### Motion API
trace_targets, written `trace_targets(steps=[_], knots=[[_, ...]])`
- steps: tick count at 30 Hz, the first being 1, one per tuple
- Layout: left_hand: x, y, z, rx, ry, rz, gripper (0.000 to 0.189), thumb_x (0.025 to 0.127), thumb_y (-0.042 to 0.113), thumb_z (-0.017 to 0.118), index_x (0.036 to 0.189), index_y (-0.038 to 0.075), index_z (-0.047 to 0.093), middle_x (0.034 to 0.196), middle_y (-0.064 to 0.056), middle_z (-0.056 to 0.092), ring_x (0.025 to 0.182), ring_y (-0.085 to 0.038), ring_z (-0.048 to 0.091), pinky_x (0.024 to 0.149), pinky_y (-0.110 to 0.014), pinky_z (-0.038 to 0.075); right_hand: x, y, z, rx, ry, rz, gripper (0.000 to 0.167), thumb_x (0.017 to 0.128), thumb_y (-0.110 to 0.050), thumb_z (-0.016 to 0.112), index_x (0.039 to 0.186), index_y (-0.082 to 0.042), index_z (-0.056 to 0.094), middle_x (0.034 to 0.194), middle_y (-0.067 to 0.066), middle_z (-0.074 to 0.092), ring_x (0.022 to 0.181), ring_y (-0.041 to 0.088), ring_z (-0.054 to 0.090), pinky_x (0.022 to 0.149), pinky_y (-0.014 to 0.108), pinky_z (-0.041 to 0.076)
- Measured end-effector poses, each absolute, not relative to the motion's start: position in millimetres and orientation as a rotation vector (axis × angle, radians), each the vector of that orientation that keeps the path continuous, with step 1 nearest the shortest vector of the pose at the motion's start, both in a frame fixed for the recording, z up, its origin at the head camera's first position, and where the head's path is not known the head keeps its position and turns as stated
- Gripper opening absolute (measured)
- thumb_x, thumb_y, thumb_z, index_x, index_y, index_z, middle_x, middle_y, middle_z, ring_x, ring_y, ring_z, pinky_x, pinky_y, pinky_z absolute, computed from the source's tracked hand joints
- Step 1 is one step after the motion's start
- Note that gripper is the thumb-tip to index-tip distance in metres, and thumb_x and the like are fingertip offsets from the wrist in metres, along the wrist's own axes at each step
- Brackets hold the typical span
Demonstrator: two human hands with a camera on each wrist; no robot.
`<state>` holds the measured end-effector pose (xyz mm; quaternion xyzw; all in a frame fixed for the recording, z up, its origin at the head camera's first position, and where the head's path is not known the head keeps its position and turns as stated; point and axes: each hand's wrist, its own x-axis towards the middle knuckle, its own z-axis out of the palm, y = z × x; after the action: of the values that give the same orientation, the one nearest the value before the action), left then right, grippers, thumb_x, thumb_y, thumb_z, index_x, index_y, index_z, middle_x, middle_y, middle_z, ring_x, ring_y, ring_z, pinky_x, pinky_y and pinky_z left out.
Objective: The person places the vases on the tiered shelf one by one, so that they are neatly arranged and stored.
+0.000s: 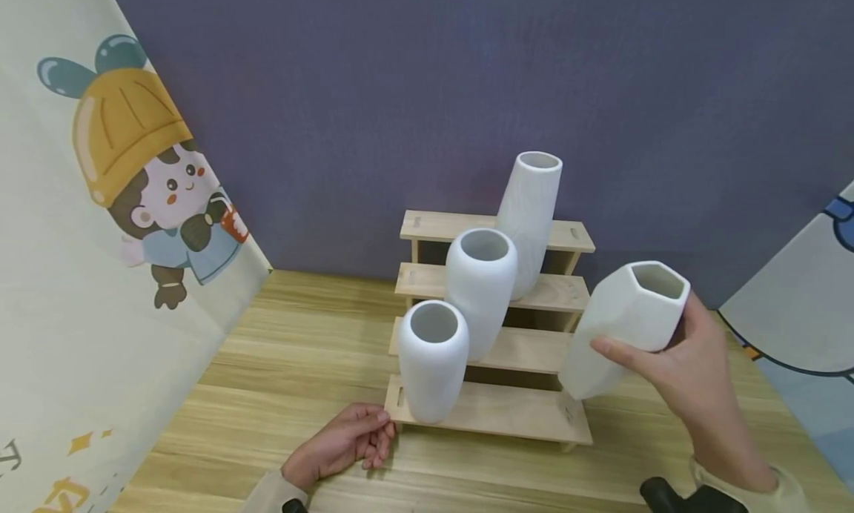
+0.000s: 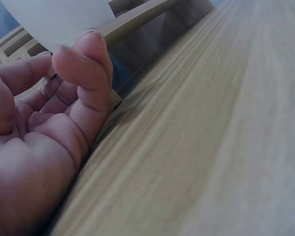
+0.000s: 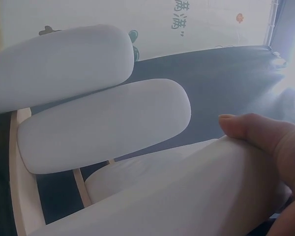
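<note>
My right hand (image 1: 694, 365) grips a white faceted vase (image 1: 620, 328) near its angular mouth, thumb on the near side. The vase leans, its base close over the right end of the lowest step of a wooden stepped shelf (image 1: 507, 413). At that step's left front corner, my left hand (image 1: 350, 435) pinches the edge, its other fingers curled below. A short rounded vase (image 1: 434, 379) stands on the lowest step at left. One step up is a larger rounded vase (image 1: 483, 298); a tall tapered vase (image 1: 530, 216) stands on the third, partly hidden in the right wrist view.
The shelf stands on a wood-grain surface (image 1: 300, 335) before a dark blue backdrop (image 1: 333, 127). A white panel with a cartoon figure (image 1: 167, 187) rises at left, another printed panel (image 1: 794, 305) at right. The top step (image 1: 454, 224) is behind the vases.
</note>
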<state>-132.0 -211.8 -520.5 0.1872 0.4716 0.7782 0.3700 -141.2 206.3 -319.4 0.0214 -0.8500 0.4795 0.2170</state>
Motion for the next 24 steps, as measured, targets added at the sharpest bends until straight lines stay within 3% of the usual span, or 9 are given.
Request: trace_targets(steps=[24], knots=[[-132.5, -212.0, -521.3, 0.492, 1.206, 2.005, 0.032, 0.110, 0.015, 0.032, 0.102, 0.009, 0.063, 0.082, 0.006, 0.071, 0.069, -0.002, 0.067, 0.056, -0.013, 0.051, -158.8, 208.5, -300.7, 0.074, -2.371, 1.349, 0.076, 0.068, -0.003, 0.090, 0.130, -0.027, 0.054, 0.105, -0.020, 0.061, 0.087, -0.003, 0.062, 0.064, 0.013, 0.054]])
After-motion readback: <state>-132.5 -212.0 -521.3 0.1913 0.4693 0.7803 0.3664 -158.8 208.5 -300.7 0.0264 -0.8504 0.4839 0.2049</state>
